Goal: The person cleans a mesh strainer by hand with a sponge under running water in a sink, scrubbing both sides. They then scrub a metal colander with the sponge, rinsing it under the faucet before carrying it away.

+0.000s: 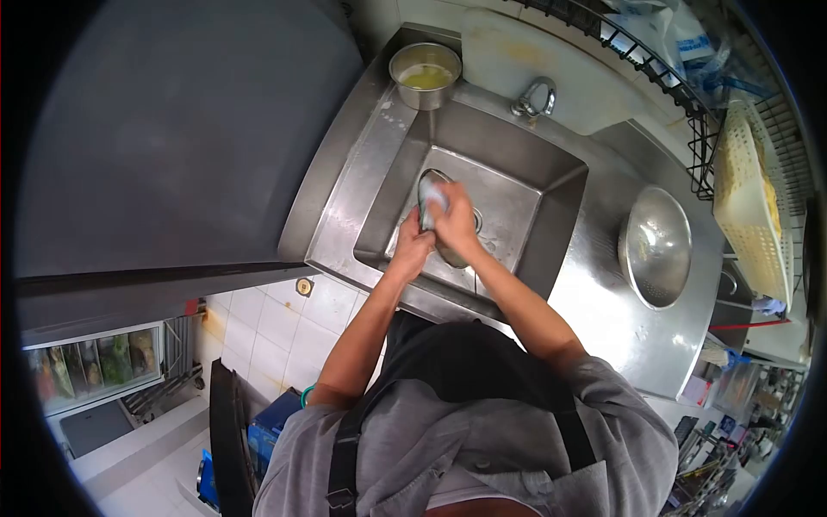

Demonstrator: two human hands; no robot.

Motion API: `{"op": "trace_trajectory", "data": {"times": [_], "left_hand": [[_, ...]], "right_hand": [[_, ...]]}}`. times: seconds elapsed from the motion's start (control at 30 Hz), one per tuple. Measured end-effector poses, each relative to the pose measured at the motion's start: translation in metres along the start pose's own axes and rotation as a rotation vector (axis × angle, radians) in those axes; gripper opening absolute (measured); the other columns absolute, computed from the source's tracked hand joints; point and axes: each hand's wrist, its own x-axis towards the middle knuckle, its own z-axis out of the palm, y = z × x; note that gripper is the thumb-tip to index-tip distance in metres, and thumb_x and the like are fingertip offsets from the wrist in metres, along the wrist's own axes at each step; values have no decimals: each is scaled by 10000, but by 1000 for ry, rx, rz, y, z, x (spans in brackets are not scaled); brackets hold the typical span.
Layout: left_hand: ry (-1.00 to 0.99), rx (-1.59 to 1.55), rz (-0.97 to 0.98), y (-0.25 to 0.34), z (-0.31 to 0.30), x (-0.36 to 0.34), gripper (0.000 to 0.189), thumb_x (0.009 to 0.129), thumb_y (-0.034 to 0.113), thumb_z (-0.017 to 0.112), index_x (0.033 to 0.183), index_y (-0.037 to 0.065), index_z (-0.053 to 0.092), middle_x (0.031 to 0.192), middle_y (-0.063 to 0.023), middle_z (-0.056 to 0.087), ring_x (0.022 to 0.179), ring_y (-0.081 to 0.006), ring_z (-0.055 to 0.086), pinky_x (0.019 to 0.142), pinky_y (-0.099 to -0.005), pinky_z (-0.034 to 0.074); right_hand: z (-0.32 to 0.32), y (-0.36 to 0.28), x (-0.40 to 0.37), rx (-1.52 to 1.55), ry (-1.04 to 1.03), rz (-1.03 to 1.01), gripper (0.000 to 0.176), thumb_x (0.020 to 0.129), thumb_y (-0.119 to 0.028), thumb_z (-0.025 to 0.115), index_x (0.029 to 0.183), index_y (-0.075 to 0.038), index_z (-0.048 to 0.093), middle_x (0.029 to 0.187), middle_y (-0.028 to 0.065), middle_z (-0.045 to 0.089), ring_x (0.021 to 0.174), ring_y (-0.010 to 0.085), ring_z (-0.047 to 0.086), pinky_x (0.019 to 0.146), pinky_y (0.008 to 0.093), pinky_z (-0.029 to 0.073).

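Note:
Over the sink basin (517, 224), my left hand (414, 247) is closed on the near-left edge of an oval metal dish (444, 175) with a dark rim, tilted on its side. My right hand (457, 222), somewhat smeared by motion, presses a whitish sponge or cloth (433, 200) against that dish. Both hands cover much of the dish, so its full shape is hidden. The drain (478, 221) shows just to the right of my right hand.
A round metal pot (425, 96) with yellowish liquid stands at the sink's back left corner. Behind the basin is a chrome faucet (536, 98). On the right counter rests a perforated metal colander (656, 248). A white plastic basket (748, 202) sits farther right, by a wire rack (620, 39).

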Motion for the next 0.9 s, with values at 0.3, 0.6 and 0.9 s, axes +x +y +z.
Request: {"op": "trace_trajectory", "data": {"times": [0.3,0.6,0.9], "left_hand": [[-82,-37,5,15,4,-15,593,742,-142,419,1311,17,471,1171,-64,639,969,-94,594,728,-202,438],[-133,-106,-42,-1,9,-18,614,718,-145,402,1299,37,476,1104,-29,632,826,-55,562,612,-179,386],[-190,21,-37,5,-27,-45,567,723,-157,404,1256,8,502,1168,-59,629,1076,-127,591,926,-277,459]], "right_hand": [[-4,42,22,-167,6,-54,193,772,-20,639,952,28,590,968,226,571,945,423,570,838,469,458],[0,46,21,-155,24,-33,188,795,-63,642,958,23,602,985,239,596,942,441,585,825,477,473],[-58,133,28,128,168,402,259,898,-214,602,973,33,614,1060,224,634,970,363,617,879,423,463]]}}
